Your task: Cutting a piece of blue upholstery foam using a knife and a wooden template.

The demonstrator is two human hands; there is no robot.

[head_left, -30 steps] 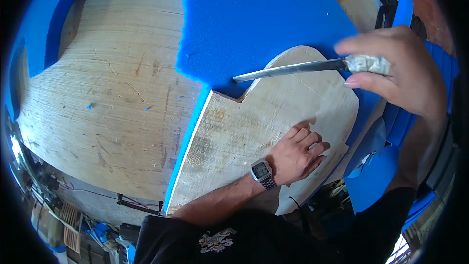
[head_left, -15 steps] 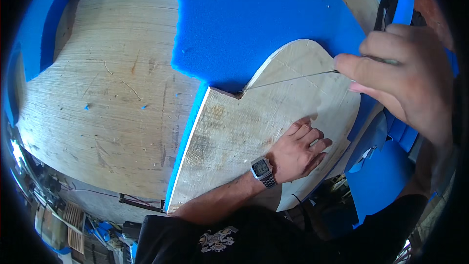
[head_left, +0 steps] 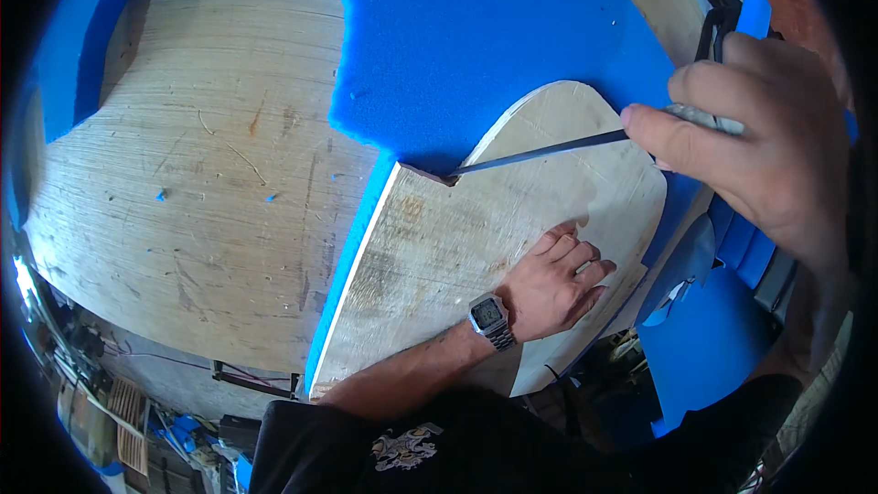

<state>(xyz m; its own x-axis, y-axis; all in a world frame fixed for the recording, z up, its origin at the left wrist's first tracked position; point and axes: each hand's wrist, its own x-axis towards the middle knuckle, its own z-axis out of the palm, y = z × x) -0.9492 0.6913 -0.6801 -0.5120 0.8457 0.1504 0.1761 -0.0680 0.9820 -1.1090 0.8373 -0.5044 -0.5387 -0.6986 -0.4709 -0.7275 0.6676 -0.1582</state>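
L hand (head_left: 553,288), right of ctr in lower half of frame: palm down, fingers loosely bent, not gripping anything, resting on pale wooden board (head_left: 439,252). R hand (head_left: 745,151), right side of frame: closed round the pale handle (head_left: 709,119) of a knife (head_left: 549,152), thumb fwd near the blade. Blade runs approx from there down-left across the upper part of the board; tip is at the inner corner of the board's notch, mid-frame. Can't tell if tip touches wood or foam.

Board takes up ctr to lower ctr: straight edge on its left, rounded lobe at top, notch btwn the two. It lies on thick blue foam sheet (head_left: 485,27), which fills upper ctr & shows as a thin strip along the board's L edge. Sheet has a big curved cutout, upper left; bare wood of the counter (head_left: 229,165) shows thru it & spreads over the left half. A few blue crumbs (head_left: 161,195) on it.

Silver digital watch (head_left: 488,313) on L wrist. Black shirt (head_left: 512,439) w/ light print, bottom ctr. Blue offcuts (head_left: 695,338) lower right, below counter level; blue strip (head_left: 754,11) upper right. Slatted wooden piece (head_left: 131,412) lower left, amid clutter.
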